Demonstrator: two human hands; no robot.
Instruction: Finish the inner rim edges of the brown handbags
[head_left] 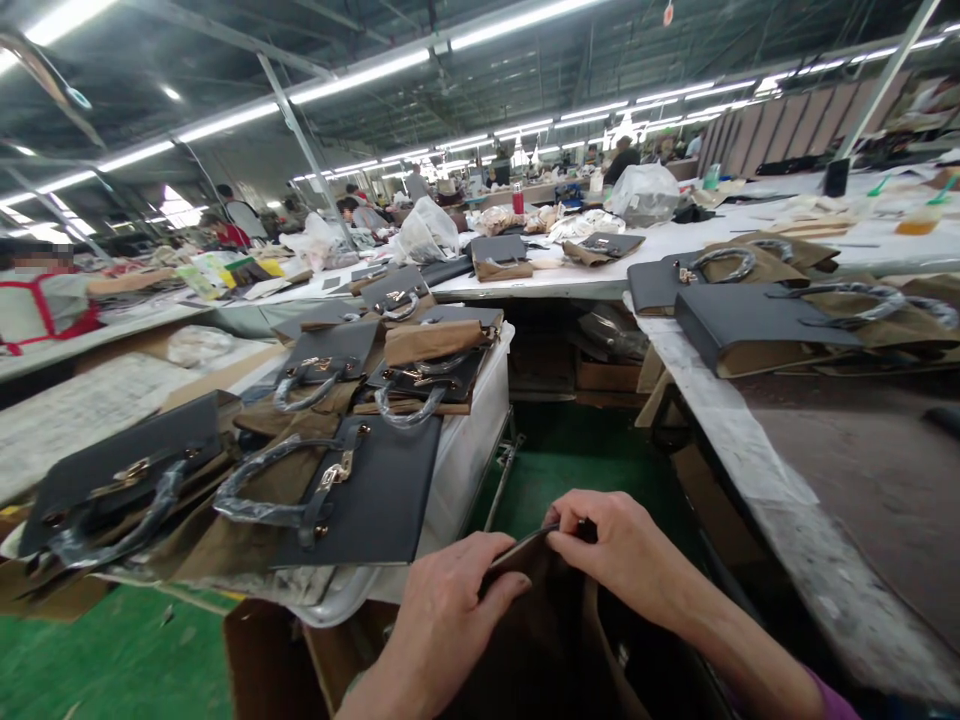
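Both my hands meet low in the middle of the view over a dark brown leather piece (536,620). My left hand (450,615) curls round its top edge from the left, fingers closed on it. My right hand (619,555) pinches the same edge from the right with fingertips pressed together. The lower part of the piece runs out of the picture. Just left of my hands lies a dark grey handbag (375,490) with a plastic-wrapped handle and a gold clasp.
Several more grey handbags are stacked on a white cart (469,440) at left and on the long white table (757,470) at right. Green floor (562,470) shows between them. A cardboard box (262,650) stands bottom left. Other people work at far tables.
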